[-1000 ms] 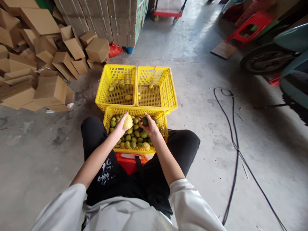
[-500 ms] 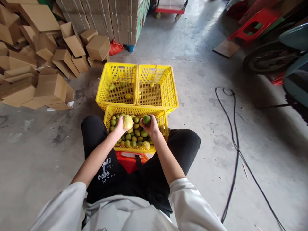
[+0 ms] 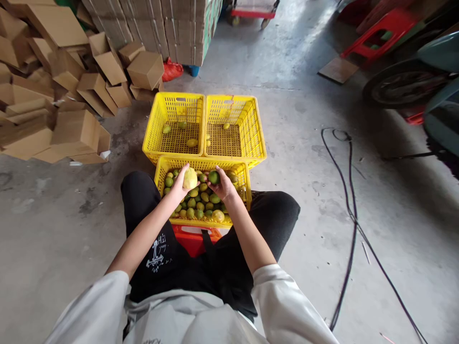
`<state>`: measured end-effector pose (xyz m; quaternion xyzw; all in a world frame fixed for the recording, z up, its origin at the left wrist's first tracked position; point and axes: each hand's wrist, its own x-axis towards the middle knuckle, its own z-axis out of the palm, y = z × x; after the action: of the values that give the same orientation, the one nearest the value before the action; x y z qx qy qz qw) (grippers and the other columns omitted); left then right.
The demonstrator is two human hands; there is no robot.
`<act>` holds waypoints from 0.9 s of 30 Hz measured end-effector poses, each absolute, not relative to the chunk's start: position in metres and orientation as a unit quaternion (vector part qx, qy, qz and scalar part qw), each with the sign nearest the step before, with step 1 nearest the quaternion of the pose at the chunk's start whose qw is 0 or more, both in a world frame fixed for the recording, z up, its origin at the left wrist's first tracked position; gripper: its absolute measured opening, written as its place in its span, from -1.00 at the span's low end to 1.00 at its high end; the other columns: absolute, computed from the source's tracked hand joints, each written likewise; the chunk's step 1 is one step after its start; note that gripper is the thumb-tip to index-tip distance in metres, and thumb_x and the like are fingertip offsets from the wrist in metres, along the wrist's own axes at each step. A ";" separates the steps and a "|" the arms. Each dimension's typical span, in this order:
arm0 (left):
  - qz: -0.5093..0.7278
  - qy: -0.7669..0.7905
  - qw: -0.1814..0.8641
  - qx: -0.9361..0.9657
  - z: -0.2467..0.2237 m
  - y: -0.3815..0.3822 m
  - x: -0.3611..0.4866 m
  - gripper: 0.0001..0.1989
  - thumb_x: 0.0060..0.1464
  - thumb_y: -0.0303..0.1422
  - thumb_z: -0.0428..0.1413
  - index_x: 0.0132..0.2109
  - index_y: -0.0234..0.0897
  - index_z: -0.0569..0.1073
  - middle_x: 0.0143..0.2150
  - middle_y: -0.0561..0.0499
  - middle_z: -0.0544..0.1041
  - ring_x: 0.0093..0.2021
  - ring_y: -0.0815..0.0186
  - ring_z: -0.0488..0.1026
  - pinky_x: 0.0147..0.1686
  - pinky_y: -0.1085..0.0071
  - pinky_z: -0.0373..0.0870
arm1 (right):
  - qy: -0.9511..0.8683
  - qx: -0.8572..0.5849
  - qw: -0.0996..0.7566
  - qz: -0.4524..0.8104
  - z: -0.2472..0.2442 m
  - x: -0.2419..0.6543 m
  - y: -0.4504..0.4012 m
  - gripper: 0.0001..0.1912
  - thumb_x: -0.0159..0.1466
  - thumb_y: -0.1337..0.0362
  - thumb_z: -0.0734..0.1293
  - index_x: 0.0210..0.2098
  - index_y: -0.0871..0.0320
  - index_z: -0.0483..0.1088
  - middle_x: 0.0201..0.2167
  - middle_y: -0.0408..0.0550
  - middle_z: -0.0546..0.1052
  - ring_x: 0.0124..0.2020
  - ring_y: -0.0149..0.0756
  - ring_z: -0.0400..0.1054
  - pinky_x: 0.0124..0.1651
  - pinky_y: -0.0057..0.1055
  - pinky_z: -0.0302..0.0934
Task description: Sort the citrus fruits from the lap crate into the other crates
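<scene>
My left hand (image 3: 180, 185) is closed around a large pale yellow lemon (image 3: 190, 178). In my right hand (image 3: 227, 188) is a smaller dark green lemon (image 3: 214, 177), gripped on its right side. Both hands are above the near yellow crate (image 3: 202, 223), a short gap between the two fruits. Below them the crate holds many green and yellowish lemons (image 3: 191, 203), some hidden by my hands. One bigger yellow lemon (image 3: 217, 216) lies near its front wall.
Beyond stand a left yellow crate (image 3: 150, 129) and a right yellow crate (image 3: 255, 131), each with a few lemons. Cardboard boxes (image 3: 75, 131) pile up at left. A black cable (image 3: 353, 205) lies on the floor at right, near a motorbike (image 3: 439, 62) and a red stool (image 3: 389, 36).
My right hand has moved slightly left and up with the green lemon, closer to the yellow one. My left hand has turned a little, its thumb now higher on the yellow lemon.
</scene>
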<state>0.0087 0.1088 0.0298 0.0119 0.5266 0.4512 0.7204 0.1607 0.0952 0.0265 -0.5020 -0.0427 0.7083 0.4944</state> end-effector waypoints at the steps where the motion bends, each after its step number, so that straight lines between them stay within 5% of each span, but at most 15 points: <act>1: 0.457 0.533 0.711 0.013 0.031 0.108 0.009 -0.77 0.21 -0.16 0.16 -0.23 -0.24 0.43 -0.36 0.02 0.51 -0.36 0.34 0.51 -0.13 0.32 0.53 | -0.061 -0.507 0.499 0.700 0.025 0.161 0.094 -0.69 0.03 0.18 0.54 -0.37 0.11 0.37 -0.46 -0.12 0.51 -0.36 -0.24 0.51 -0.48 -0.46 0.44; 6: 0.480 0.567 0.669 -0.006 0.033 0.106 0.011 -0.83 0.20 -0.22 0.14 -0.28 -0.20 0.41 -0.30 0.02 0.50 -0.28 0.29 0.51 -0.07 0.26 0.54 | -0.081 -0.520 0.491 0.694 0.020 0.161 0.093 -0.74 0.00 0.30 0.53 -0.38 0.11 0.40 -0.49 -0.16 0.49 -0.41 -0.32 0.48 -0.46 -0.52 0.45; 14: 0.391 0.556 0.733 -0.020 0.031 0.107 0.010 -0.65 0.28 -0.09 -0.05 -0.27 -0.25 0.44 -0.43 -0.05 0.50 -0.45 0.27 0.49 -0.35 0.33 0.55 | -0.034 -0.513 0.468 0.719 0.015 0.160 0.097 -0.67 0.10 0.00 0.43 -0.41 0.07 0.28 -0.52 -0.10 0.43 -0.36 -0.23 0.49 -0.46 -0.41 0.48; 27: 0.368 0.546 0.752 0.002 0.038 0.107 0.015 -0.64 0.30 -0.10 0.00 -0.29 -0.29 0.45 -0.49 -0.02 0.50 -0.53 0.35 0.47 -0.40 0.43 0.52 | -0.030 -0.523 0.508 0.683 0.005 0.162 0.098 -0.74 0.02 0.19 0.48 -0.39 0.07 0.33 -0.49 -0.14 0.44 -0.36 -0.25 0.47 -0.41 -0.34 0.52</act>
<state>0.0148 0.1069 0.0377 0.0017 0.5464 0.3680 0.7523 0.1621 0.0981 0.0055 -0.5233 -0.0298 0.6835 0.5081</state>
